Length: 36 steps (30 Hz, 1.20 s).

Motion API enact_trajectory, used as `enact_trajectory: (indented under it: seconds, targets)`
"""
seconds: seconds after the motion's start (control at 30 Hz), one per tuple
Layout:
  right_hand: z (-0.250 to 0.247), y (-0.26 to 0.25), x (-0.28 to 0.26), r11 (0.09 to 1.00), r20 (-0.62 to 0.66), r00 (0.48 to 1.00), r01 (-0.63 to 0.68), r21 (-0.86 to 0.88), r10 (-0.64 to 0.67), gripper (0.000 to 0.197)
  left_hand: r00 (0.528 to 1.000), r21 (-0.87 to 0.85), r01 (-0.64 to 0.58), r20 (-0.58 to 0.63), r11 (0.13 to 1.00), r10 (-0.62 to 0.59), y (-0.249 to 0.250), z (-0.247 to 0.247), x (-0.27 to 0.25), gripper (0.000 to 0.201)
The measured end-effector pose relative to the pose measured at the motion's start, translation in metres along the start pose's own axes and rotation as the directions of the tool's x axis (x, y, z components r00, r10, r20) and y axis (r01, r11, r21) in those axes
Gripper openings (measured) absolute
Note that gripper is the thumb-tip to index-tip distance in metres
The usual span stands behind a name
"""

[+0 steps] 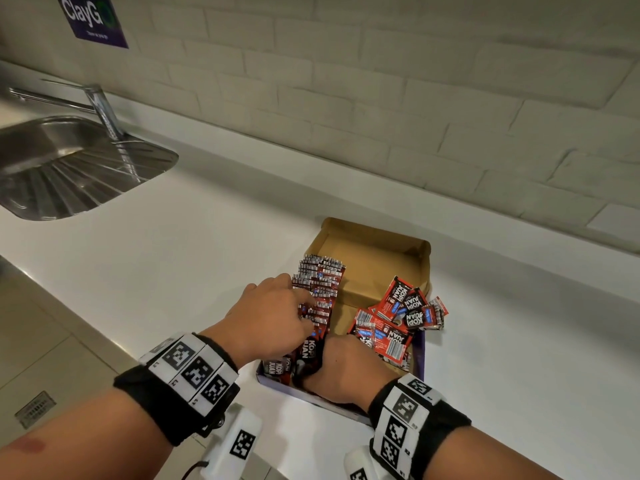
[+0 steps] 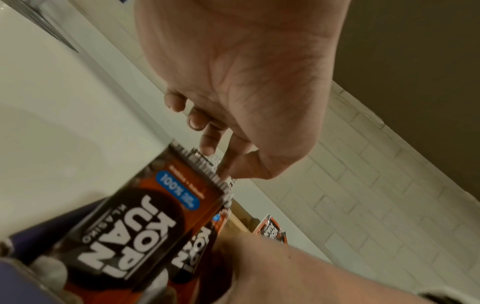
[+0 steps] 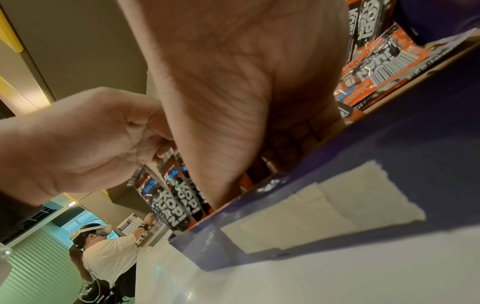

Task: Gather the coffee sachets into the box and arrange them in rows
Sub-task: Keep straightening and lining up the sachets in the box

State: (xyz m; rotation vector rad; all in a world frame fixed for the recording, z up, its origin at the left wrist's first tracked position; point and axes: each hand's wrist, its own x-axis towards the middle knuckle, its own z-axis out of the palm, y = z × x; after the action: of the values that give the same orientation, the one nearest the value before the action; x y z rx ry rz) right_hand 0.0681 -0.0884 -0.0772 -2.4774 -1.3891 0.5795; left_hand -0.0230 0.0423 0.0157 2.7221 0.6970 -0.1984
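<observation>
A purple box [image 1: 374, 244] with a brown inside lies open on the white counter. Several red and black coffee sachets [image 1: 320, 282] stand in a row along its left side. More sachets [image 1: 398, 317] lie in a loose pile on the right. My left hand [image 1: 304, 306] reaches over the row, and its thumb and fingers pinch the sachet tops [image 2: 202, 164]. My right hand [image 1: 343, 368] is inside the box's near edge. Its fingers [image 3: 293, 142] curl down around the near end of the row, behind the front wall [image 3: 389, 164].
A steel sink [image 1: 62, 168] with a tap [image 1: 100, 109] is set into the counter [image 1: 207, 237] at the far left. A tiled wall runs behind the box. The counter's front edge drops to the floor at lower left. Another person [image 3: 103, 253] stands far off.
</observation>
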Motion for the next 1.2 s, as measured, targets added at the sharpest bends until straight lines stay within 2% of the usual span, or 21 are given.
enact_trajectory:
  seconds: [0.2, 0.4, 0.5, 0.6, 0.63, 0.73, 0.87, 1.07, 1.2]
  targets:
    - [-0.003, 0.002, -0.004, 0.999, 0.049, 0.999, 0.017, 0.031, -0.019, 0.037, 0.989, -0.235, 0.067, -0.115, 0.97, -0.096, -0.029, -0.011, -0.009, 0.038]
    - [-0.005, 0.001, -0.005, 0.999, 0.052, 0.998, 0.034, 0.038, -0.036, 0.043, 0.974, -0.342, 0.099, -0.16, 0.934, -0.162, -0.045, -0.006, -0.019, 0.036]
    - [-0.008, 0.0, -0.007, 0.998, 0.053, 0.998, 0.044, 0.043, -0.046, 0.041, 0.976, -0.413, 0.099, -0.138, 0.905, -0.17, -0.038, 0.002, -0.027, 0.044]
    - [-0.008, -0.001, -0.009, 0.998, 0.031, 0.998, 0.047, 0.046, -0.049, 0.038, 0.987, -0.458, 0.096, -0.071, 0.884, -0.144, -0.021, 0.012, -0.032, 0.079]
    - [-0.007, -0.001, -0.009, 0.998, 0.028, 0.998, 0.047, 0.043, -0.048, 0.039, 0.991, -0.465, 0.086, -0.052, 0.881, -0.124, -0.016, 0.016, -0.031, 0.085]
    - [-0.004, -0.002, -0.006, 0.997, 0.022, 0.997, 0.069, 0.014, -0.07, 0.04, 0.997, -0.506, 0.045, -0.032, 0.862, -0.07, -0.005, 0.026, -0.026, 0.084]
    - [-0.003, -0.004, -0.005, 0.995, -0.007, 0.995, 0.102, -0.01, -0.102, 0.038, 0.994, -0.509, 0.066, -0.041, 0.858, -0.101, -0.002, 0.035, -0.023, 0.09]
    - [-0.007, -0.003, -0.008, 1.0, 0.041, 0.999, 0.003, 0.019, -0.004, 0.035, 0.99, -0.514, 0.094, -0.045, 0.852, -0.136, -0.002, 0.035, -0.021, 0.075]
    - [-0.006, -0.002, -0.008, 0.999, 0.052, 0.998, -0.033, 0.03, 0.031, 0.038, 0.992, -0.508, 0.103, -0.009, 0.855, -0.125, -0.005, 0.032, -0.021, 0.075]
